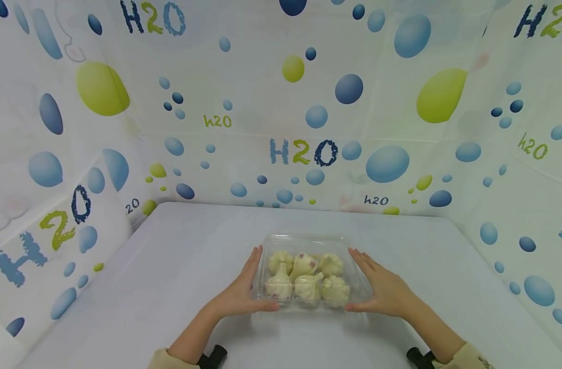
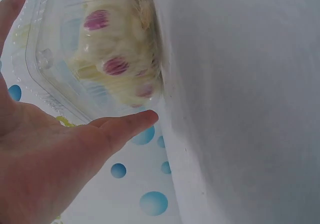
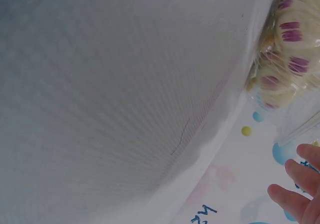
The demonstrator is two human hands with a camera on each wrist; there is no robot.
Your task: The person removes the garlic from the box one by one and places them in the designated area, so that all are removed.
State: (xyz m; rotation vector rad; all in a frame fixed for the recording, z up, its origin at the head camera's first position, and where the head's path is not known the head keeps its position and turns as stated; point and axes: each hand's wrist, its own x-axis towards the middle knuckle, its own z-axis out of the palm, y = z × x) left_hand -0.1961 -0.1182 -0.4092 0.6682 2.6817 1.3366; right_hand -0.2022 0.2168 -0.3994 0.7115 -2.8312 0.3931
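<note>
A person's left hand (image 1: 244, 293) and right hand (image 1: 381, 289) are flanking a clear plastic container (image 1: 308, 246) of garlic bulbs (image 1: 306, 279), fingers lying straight and flat along its short sides, thumbs reaching across its near edge. The container is sitting on the white table (image 1: 170, 266), its long axis running left to right between the palms.

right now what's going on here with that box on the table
A person has both hands on a clear plastic clamshell box of pale garlic bulbs, which sits closed on a white table. The left hand lies flat against the box's left side and the right hand against its right side, fingers straight, thumbs along the near edge. The box rests on the table, not lifted. Walls printed with blue and green bubbles surround it.
</note>
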